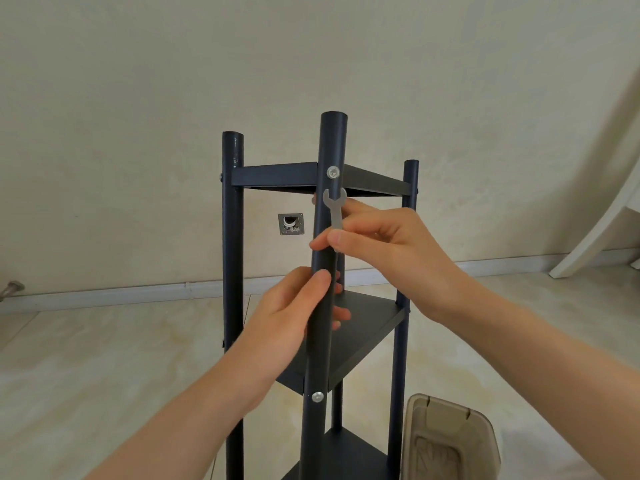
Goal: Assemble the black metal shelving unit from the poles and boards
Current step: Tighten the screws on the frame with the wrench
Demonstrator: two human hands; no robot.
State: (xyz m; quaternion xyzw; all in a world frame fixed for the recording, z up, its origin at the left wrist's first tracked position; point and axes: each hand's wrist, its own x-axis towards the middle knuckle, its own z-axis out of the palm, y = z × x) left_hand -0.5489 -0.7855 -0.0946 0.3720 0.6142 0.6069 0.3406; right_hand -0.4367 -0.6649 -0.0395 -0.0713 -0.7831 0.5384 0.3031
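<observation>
Your left hand grips front pole; right hand pinches wrench under top bolt; shelf base cut off below

left hand grips front pole | right hand pinches wrench (upright)

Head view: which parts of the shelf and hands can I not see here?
All in the head view.
- Lowest board and pole feet: cut off by bottom edge.
- Left hand fingers: mostly hidden behind the near pole.
- Rear pole: largely covered by near pole.
- Wall box contents: too small.
</observation>
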